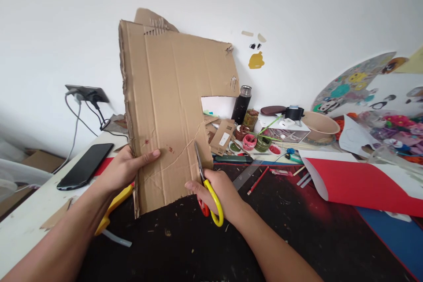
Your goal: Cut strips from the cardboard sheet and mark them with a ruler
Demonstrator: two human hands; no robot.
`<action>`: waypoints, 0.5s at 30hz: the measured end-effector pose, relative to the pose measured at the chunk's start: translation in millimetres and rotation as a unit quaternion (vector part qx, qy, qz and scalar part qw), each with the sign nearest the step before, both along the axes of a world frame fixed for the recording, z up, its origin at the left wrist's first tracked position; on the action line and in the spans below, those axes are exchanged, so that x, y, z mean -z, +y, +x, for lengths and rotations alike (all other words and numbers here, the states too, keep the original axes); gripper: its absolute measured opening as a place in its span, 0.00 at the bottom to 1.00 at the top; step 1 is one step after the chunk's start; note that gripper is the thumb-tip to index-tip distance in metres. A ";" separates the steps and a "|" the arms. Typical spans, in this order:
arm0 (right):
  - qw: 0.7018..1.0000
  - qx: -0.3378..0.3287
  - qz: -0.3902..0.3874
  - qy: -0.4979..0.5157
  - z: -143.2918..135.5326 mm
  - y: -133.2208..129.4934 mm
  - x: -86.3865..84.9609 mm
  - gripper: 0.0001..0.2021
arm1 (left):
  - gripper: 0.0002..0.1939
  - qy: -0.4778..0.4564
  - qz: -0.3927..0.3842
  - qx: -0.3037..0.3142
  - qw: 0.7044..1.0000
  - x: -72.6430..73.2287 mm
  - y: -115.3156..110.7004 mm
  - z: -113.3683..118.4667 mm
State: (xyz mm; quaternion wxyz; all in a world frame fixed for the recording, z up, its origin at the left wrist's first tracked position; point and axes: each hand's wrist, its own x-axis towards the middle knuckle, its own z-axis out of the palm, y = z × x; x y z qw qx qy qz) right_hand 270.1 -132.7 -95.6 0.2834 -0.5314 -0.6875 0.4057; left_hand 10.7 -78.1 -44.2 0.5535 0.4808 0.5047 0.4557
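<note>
A large piece of brown cardboard [168, 92] is held upright above the dark work surface, with a notch cut from its right side. My left hand [132, 165] grips its lower left edge, thumb on the front face, fingers hidden behind. My right hand [214, 191] is closed at the lower right edge, thumb on the front. Scissors [216, 209] with yellow and red handles are in that hand too. One blade lies in front of the cardboard, pointing up; the other blade cannot be seen.
A black phone [85, 166] and yellow glue gun [115, 205] lie at the left. Behind are a black bottle [241, 105], paint pots [249, 141], a green cutter [233, 158] and a tan bowl [319, 125]. Red paper [366, 185] curls at the right.
</note>
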 end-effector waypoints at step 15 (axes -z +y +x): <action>0.996 0.032 0.060 -0.063 -0.6 0.6 -0.3 0.24 | 0.31 -0.005 0.010 0.019 1.000 3.7 -0.2 2.2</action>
